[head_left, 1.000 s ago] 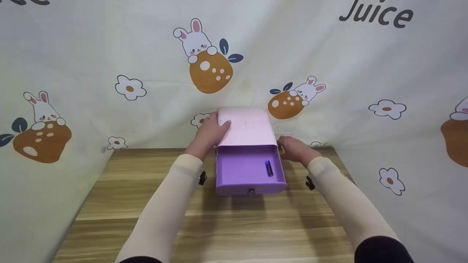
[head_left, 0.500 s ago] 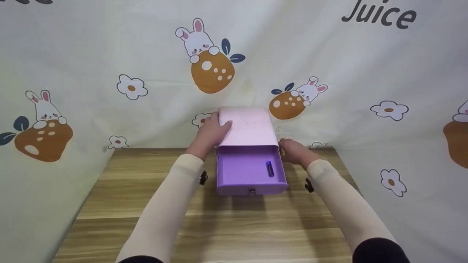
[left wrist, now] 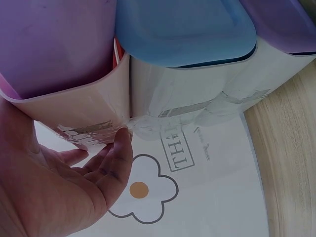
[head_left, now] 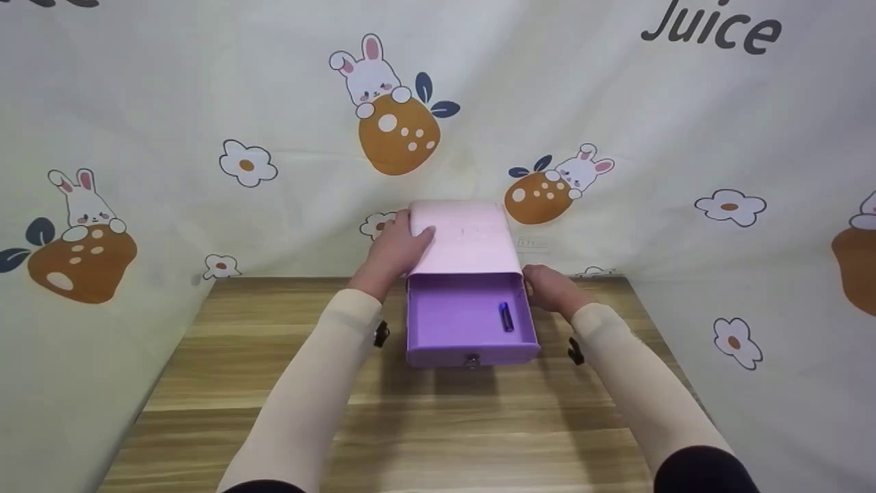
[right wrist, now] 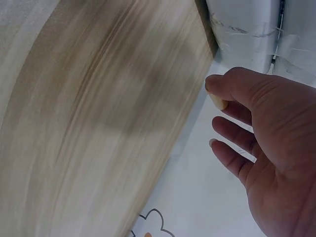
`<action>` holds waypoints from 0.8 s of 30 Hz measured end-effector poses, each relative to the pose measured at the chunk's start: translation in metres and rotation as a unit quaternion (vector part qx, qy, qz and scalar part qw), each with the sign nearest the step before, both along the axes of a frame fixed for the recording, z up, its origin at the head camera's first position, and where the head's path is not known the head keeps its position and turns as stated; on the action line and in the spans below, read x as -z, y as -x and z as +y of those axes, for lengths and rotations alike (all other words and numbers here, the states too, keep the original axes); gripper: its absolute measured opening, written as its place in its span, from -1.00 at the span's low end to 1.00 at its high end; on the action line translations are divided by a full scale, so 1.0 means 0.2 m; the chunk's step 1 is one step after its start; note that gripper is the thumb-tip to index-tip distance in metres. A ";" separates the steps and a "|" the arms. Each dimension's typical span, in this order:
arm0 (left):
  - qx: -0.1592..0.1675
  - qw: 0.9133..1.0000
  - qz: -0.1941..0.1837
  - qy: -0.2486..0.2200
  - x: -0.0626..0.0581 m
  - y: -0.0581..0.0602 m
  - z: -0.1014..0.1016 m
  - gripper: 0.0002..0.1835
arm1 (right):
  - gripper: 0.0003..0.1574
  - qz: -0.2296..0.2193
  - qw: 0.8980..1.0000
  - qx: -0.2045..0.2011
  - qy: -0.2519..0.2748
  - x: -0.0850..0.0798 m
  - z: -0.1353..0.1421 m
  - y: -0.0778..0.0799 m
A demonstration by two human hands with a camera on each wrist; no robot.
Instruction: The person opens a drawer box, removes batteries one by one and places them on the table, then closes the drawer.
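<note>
A pale pink drawer case [head_left: 472, 239] tops a stack, its purple drawer [head_left: 448, 322] pulled well out toward me. Inside, near the right wall, lies a small dark blue cylinder [head_left: 506, 317]. My left hand [head_left: 397, 253] grips the case's left side, thumb on top; in the left wrist view its fingers reach the taped lower edge. My right hand [head_left: 556, 287] is beside the case's right side. In the right wrist view its thumb and index finger nearly meet at a yellowish spot [right wrist: 218, 101]; I cannot tell whether that is something held.
Below the pink case, the left wrist view shows a blue drawer [left wrist: 187, 29] and another purple drawer [left wrist: 281, 22] in white cases. A red item [left wrist: 117, 53] peeks out beside the open drawer. Printed cloth [head_left: 274, 82] hangs behind the wooden table [head_left: 438, 438].
My right hand has slid slightly toward me along the case's right side. The left hand, the drawer and the blue cylinder stay put; the view has shifted a little.
</note>
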State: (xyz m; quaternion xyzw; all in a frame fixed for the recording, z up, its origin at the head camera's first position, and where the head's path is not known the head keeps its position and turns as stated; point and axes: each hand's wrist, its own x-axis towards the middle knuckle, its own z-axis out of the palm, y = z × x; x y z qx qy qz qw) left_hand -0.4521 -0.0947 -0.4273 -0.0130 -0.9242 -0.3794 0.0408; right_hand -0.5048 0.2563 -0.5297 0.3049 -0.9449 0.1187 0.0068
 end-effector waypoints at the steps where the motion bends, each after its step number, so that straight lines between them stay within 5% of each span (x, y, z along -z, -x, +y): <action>1: 0.000 1.000 0.000 0.001 0.00 0.00 0.00 -0.07 | -0.76 -0.001 1.000 0.003 0.001 0.01 0.00 0.00; 6: -0.001 1.000 0.000 0.000 0.00 0.00 0.00 -0.08 | -0.91 -0.022 0.999 0.030 0.001 0.04 0.00 0.01; 17: -0.004 1.000 0.001 0.007 -0.01 -0.01 0.01 -0.07 | -0.77 -0.073 0.994 0.076 0.004 0.07 0.00 0.03; 24: -0.005 1.000 -0.004 0.003 0.00 0.00 0.01 -0.06 | -0.77 -0.081 0.994 0.067 0.014 0.09 0.00 0.02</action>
